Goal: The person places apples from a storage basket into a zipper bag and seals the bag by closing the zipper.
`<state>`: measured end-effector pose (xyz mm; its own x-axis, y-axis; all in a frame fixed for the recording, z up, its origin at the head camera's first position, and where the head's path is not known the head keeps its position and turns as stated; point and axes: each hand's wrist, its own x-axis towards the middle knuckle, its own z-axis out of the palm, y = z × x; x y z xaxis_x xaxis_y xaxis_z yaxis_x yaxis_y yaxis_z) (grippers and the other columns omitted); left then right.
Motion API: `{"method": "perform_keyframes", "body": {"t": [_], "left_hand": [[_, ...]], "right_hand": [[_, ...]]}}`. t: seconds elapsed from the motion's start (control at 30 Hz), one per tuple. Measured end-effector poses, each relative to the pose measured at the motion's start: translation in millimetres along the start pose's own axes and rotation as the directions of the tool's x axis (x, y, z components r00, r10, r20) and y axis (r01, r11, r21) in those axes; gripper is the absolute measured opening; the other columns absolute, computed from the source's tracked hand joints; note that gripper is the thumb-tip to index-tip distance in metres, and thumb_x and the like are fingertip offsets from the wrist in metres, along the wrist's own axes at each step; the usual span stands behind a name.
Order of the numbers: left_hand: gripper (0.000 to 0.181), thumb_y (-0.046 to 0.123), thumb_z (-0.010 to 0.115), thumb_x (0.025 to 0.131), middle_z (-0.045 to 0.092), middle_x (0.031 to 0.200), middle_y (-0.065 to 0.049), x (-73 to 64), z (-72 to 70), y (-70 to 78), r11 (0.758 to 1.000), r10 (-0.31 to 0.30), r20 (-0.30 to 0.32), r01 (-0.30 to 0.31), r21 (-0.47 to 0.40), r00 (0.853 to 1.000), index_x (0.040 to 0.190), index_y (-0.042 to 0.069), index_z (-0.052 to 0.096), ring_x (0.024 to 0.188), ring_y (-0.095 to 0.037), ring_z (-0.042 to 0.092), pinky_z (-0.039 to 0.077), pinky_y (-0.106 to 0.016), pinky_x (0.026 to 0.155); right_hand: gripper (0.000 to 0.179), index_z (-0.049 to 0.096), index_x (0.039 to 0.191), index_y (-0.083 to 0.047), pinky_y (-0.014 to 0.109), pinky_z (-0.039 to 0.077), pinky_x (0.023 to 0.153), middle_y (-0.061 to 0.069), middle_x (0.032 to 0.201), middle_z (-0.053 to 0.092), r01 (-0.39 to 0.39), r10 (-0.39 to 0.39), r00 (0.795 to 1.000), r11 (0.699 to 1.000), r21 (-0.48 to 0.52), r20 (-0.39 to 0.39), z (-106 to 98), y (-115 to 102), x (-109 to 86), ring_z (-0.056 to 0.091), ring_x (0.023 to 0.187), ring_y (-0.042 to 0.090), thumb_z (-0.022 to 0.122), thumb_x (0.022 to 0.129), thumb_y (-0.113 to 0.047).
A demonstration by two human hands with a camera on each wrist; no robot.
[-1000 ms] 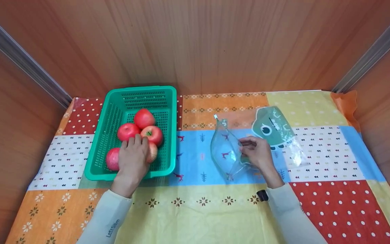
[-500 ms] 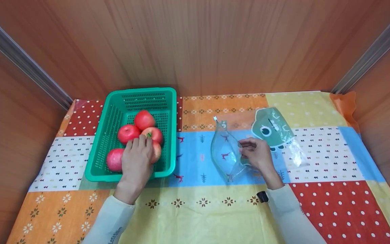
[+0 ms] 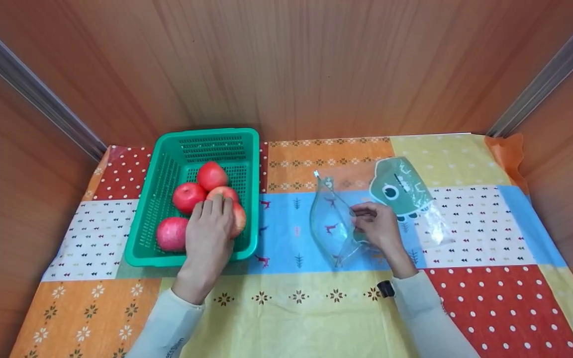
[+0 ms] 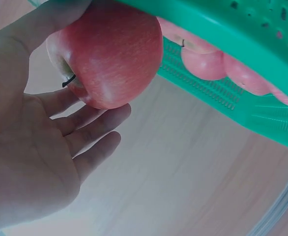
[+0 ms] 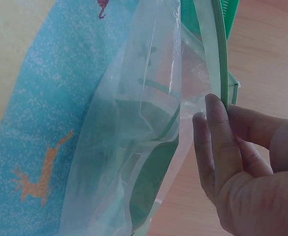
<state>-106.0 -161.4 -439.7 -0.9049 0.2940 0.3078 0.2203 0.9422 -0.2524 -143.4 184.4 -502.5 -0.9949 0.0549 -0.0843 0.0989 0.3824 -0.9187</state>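
Inside the green basket (image 3: 135, 238), my left hand (image 3: 209, 231) grips a red apple (image 3: 239, 220) near the basket's right side. In the left wrist view the thumb and fingers curl round this apple (image 4: 114, 54), its stem facing the palm. Other red apples lie close by, one apple (image 3: 171, 234) left of the hand and another apple (image 3: 188, 197) beyond it. My right hand (image 3: 378, 226) pinches the edge of a clear zip bag (image 3: 329, 209), whose mouth gapes toward the basket. Thumb and fingertips hold the bag's green-edged rim (image 5: 223, 64) in the right wrist view.
A green dinosaur face (image 3: 398, 186) is printed on the bag, which lies across the patchwork tablecloth (image 3: 296, 308). Wooden panels (image 3: 326, 69) enclose the table at the back and both sides.
My left hand has shifted right within the basket, bringing the gripped apple toward the basket's right side. The right hand and the bag have stayed almost still.
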Motion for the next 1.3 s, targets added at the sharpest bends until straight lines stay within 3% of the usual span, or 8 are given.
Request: {"method": "perform_keyframes", "body": {"t": [0.23,0.6,0.9,1.17,1.3], "left_hand": [[0.07,0.007,0.095,0.068,0.065,0.118,-0.021,2.7,-6.3,7.2,1.0,0.001,-0.025,-0.001,-0.004,1.0,0.129,-0.001,0.062,0.11,-0.034,0.063,0.055,-0.044,0.1],[0.073,0.012,0.097,0.069,0.065,0.122,-0.02,7.5,-18.2,18.9,1.0,0.007,-0.044,-0.007,0.003,0.999,0.132,0.001,0.063,0.115,-0.035,0.063,0.052,-0.045,0.108],[0.077,0.018,0.098,0.071,0.066,0.122,-0.017,13.1,-26.7,32.3,1.0,0.023,-0.047,-0.023,0.006,0.999,0.139,0.005,0.065,0.114,-0.032,0.063,0.051,-0.044,0.106],[0.075,0.019,0.097,0.07,0.065,0.116,-0.014,19.0,-27.6,48.0,0.999,0.05,-0.087,-0.05,0.006,0.995,0.137,0.005,0.065,0.107,-0.029,0.063,0.05,-0.042,0.103],[0.071,0.019,0.095,0.073,0.065,0.119,-0.014,20.7,-27.0,54.4,0.998,0.064,-0.077,-0.064,0.001,0.995,0.136,0.005,0.064,0.109,-0.029,0.062,0.048,-0.042,0.105]], "right_hand": [[0.024,0.072,0.117,0.013,0.018,0.059,0.066,0.031,0.113,0.073,-0.024,0.024,1.0,0.999,0.026,-0.003,1,0,0.4,0.077,0.089,0.025,0.069,0.094,0.01],[0.023,0.072,0.117,0.014,0.019,0.059,0.066,0.032,0.112,0.073,-0.003,0.003,1.0,1.0,0.026,0.001,1,0,0.1,0.077,0.092,0.032,0.069,0.094,0.01],[0.023,0.072,0.118,0.012,0.018,0.058,0.068,0.028,0.112,0.074,-0.003,0.003,1.0,1.0,0.0,0.004,1,1,1.0,0.077,0.094,0.031,0.069,0.095,0.009],[0.024,0.073,0.117,0.012,0.018,0.059,0.066,0.029,0.112,0.075,0.007,-0.007,1.0,1.0,0.021,0.003,2,2,1.1,0.077,0.094,0.033,0.068,0.094,0.012],[0.023,0.073,0.117,0.011,0.018,0.059,0.066,0.028,0.112,0.075,0.006,-0.006,1.0,1.0,0.016,0.002,2,2,0.7,0.077,0.093,0.032,0.068,0.094,0.011]]}}
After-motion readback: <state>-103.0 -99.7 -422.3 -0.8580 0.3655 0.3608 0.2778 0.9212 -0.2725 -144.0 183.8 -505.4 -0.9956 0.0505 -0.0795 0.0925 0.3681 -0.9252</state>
